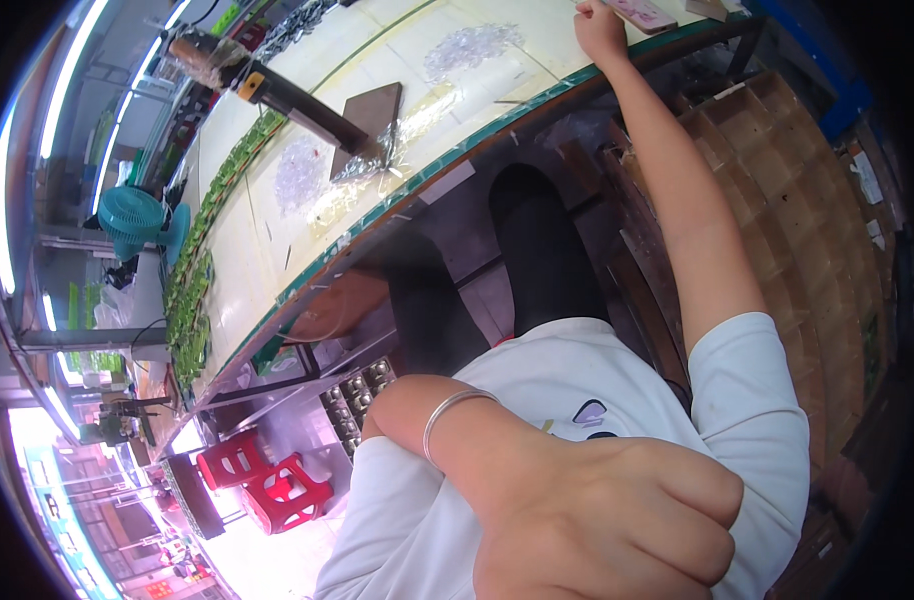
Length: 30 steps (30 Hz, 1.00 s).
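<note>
Close to the camera at the bottom, my left hand is raised in front of my white shirt, a silver bangle on its wrist. Its fingers are curled in, knuckles outward; whatever they may hold is hidden. My right arm stretches to the far right part of the worktable. There my right hand is closed at the table edge, beside a flat pink-patterned thing that looks like a phone. I cannot make out anything in its fingers.
A dark cylindrical tool angles down to a brown block. Piles of small clear pieces lie nearby. Green strips line the table's far side by a teal fan. Red stools stand left; a divided cardboard box stands right.
</note>
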Each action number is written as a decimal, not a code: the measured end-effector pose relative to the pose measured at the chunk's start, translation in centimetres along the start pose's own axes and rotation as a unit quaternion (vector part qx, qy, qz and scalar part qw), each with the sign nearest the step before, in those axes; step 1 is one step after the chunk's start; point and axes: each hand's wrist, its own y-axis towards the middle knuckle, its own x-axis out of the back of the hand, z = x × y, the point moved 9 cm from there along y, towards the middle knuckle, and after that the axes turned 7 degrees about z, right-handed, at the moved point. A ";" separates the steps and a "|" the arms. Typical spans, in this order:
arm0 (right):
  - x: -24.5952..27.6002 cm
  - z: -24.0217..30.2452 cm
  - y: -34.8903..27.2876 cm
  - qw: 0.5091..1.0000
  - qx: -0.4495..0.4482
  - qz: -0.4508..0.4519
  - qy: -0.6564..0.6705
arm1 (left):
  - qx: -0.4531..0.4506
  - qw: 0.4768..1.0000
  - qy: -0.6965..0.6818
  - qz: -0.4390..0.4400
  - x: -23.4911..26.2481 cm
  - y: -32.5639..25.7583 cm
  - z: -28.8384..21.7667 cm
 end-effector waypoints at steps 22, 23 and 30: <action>-0.7 -1.1 1.6 0.995 0.091 -0.019 0.034 | -0.032 0.754 0.568 0.329 -1.7 1.6 -3.0; -0.4 -1.2 1.8 0.994 0.099 -0.028 0.030 | 0.021 0.773 0.544 0.325 0.0 2.5 -3.9; -1.6 -2.0 2.2 0.996 0.086 0.001 0.033 | 0.198 0.662 0.722 0.042 28.5 5.0 -6.8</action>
